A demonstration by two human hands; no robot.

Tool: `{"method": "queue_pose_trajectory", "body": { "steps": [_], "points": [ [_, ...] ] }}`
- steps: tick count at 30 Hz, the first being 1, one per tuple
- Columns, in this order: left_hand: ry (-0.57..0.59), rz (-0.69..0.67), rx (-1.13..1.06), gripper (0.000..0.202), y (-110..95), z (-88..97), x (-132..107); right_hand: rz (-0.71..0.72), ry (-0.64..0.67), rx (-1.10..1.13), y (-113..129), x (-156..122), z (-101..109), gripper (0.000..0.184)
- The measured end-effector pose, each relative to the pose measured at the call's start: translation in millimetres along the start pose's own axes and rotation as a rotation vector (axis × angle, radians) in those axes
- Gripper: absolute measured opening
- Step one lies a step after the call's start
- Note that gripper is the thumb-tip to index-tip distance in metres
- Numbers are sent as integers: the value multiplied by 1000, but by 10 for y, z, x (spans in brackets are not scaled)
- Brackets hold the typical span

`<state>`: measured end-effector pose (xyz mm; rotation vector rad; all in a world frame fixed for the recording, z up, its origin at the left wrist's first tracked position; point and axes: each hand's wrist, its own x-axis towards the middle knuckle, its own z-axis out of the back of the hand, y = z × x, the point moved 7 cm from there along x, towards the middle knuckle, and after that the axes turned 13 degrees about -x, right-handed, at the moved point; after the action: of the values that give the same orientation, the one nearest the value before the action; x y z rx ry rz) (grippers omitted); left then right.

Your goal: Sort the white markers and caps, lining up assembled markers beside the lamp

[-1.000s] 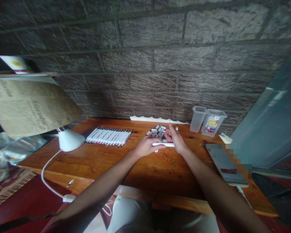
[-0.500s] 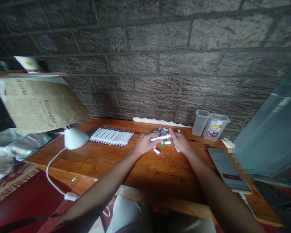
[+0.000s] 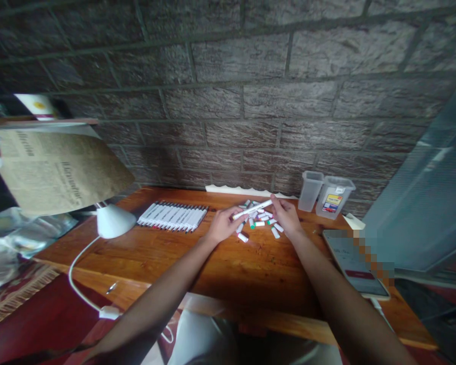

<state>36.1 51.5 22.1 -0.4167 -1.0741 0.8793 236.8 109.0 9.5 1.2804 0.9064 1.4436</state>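
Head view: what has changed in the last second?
The white marker has come up from just above the desk. It now slants over the loose caps, right end higher. The left hand kept its grip on one end. The right hand, earlier at the caps, now holds the other. The row of markers, clear containers and lamp stayed put.

White marker (image 3: 253, 209): long slim barrel, held off the desk (image 3: 197, 253), tilted with its right end higher. Left hand (image 3: 222, 226) pinches one end, right hand (image 3: 288, 217) the other. Small loose caps (image 3: 259, 223), white with coloured tips, lie scattered just below.
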Motion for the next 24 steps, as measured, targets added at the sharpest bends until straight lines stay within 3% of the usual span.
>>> {"method": "queue_pose_trajectory", "body": {
  "steps": [9,16,24],
  "points": [
    [7,-12,-8,28,-40,-4,-3,-27,-31,-1,2,-15,4,51],
    [-17,-9,23,29,-116,36,-9,118,-64,-269,99,-50,49,53],
    [-58,-12,-23,28,-84,65,7,165,-78,-453,106,-57,31,48]
  ]
}}
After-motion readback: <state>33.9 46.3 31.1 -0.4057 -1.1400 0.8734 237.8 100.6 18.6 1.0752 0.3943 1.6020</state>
